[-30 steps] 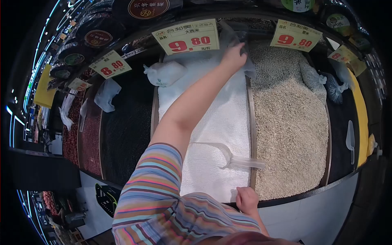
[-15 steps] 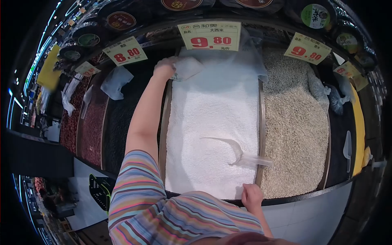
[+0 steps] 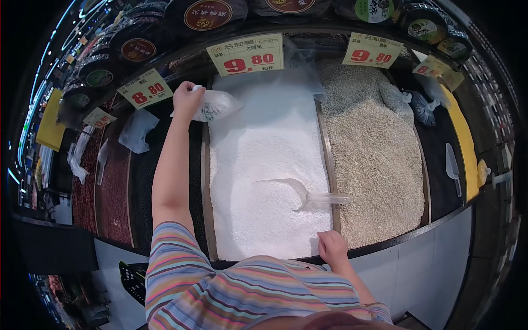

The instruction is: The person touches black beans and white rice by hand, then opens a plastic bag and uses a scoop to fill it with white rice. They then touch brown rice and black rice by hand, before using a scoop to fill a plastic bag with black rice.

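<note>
Surface: a display stand, set out in side-by-side bins of loose dry goods across the frame; white granules (image 3: 264,148) at centre, pale grain (image 3: 379,181) right of centre, black grain (image 3: 146,170) and reddish goods (image 3: 114,192) at left. A pale floor (image 3: 423,264) is seen at lower right, with a dark basket (image 3: 132,280) at lower left.

Edges and open room: the stand is bounded by a dark front rim (image 3: 407,236) across the lower frame; the bins are parted by raised dividers. Open surface is offered by the white granules between the two hands.

Other things: a clear scoop (image 3: 324,199), laid on the white granules, its handle crossing the right-hand divider (image 3: 331,176). Price signs (image 3: 245,55) are stood along the back, below round labelled packs (image 3: 207,15). Clear plastic film (image 3: 302,69) is draped at upper centre; knotted bags (image 3: 395,99) are placed at upper right.

Hands: the left hand (image 3: 188,99), upper left, is closed on the gathered neck of a white-filled bag (image 3: 218,105), located at the back left corner of the white granules. The right hand (image 3: 333,247), lower centre-right, is curled at the front rim, nothing visibly held.
</note>
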Motion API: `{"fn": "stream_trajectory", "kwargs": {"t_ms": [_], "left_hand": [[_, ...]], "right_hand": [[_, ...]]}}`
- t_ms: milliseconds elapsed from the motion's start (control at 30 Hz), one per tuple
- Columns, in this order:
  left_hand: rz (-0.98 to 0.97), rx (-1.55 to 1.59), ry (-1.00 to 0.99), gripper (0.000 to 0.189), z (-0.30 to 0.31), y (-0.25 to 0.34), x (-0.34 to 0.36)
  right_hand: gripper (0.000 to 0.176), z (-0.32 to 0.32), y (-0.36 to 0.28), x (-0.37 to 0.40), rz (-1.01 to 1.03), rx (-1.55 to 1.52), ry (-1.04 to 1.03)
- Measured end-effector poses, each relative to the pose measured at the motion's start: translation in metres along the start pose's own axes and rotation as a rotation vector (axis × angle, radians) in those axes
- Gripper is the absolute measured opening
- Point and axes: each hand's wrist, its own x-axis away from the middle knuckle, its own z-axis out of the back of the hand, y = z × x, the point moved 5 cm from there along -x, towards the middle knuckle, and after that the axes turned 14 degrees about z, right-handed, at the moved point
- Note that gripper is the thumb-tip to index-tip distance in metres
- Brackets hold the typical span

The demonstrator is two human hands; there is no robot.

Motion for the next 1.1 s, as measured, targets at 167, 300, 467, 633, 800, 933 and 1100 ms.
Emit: {"fn": "stream_trajectory", "kwargs": {"t_ms": [167,300,467,633,800,933,1100], "left_hand": [[0.036,0.427,-0.245,0.02,0.058,0.05,0.103],[0.128,0.586,-0.396,0.018,0.078,0.053,0.176],[0.268,0.685,-0.526,0.017,0.061,0.034,0.269],[0.398,0.744,-0.561,0.018,0.042,-0.001,0.344],[0.523,0.859,-0.597,0.018,0.035,-0.024,0.382],[0.584,0.849,-0.648,0.019,0.027,-0.029,0.399],[0.61,0.778,-0.663,0.019,0.029,-0.031,0.407]], "right_hand": [[0.02,0.001,0.0,-0.001,-0.004,-0.006,0.003],[0.018,-0.001,0.0,0.002,0.003,-0.032,-0.002],[0.018,0.0,0.0,0.005,0.028,-0.063,0.046],[0.015,0.004,-0.002,0.006,0.048,-0.124,0.106],[0.012,0.017,0.0,-0.018,-0.002,-0.249,0.187],[0.017,0.028,0.017,-0.069,-0.072,-0.332,0.24],[0.019,0.032,0.05,-0.177,-0.116,-0.285,0.218]]}}
